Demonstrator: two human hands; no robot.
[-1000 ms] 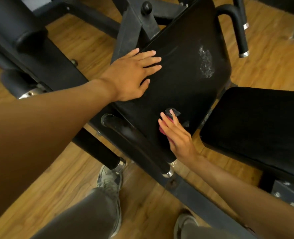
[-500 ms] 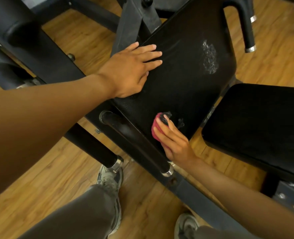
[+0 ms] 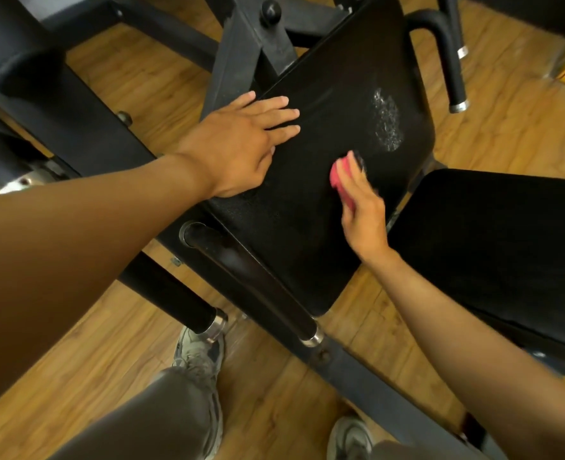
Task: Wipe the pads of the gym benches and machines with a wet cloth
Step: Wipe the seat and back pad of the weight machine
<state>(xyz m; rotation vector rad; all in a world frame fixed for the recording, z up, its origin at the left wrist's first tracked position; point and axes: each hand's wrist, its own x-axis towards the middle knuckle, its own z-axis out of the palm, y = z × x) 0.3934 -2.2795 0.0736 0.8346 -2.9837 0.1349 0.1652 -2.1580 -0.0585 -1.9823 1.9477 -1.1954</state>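
So, R hand [image 3: 360, 207] presses a pink cloth [image 3: 339, 180] flat onto the tilted black pad [image 3: 307, 227], roughly mid-pad, just below a whitish scuffed patch [image 3: 387, 122] nr the pad's upper right edge. Fingers lie straight and close together over the cloth, tips blurred. L hand [image 3: 241, 144] rests flat at the pad's upper left edge, fingers straight, slightly spread, steadying it.

Risks, as I judge: cloth is bunched small under the fingers, so it could slip out mid-stroke & leave bare fingers rubbing the pad; the worn patch may snag or flake further if scrubbed hard; strip under the L hand could get skipped.

Vs 0.5 s ago: R hand w/ cloth has moved up from nr the pad's lower left edge toward the scuff; L hand is unmoved.
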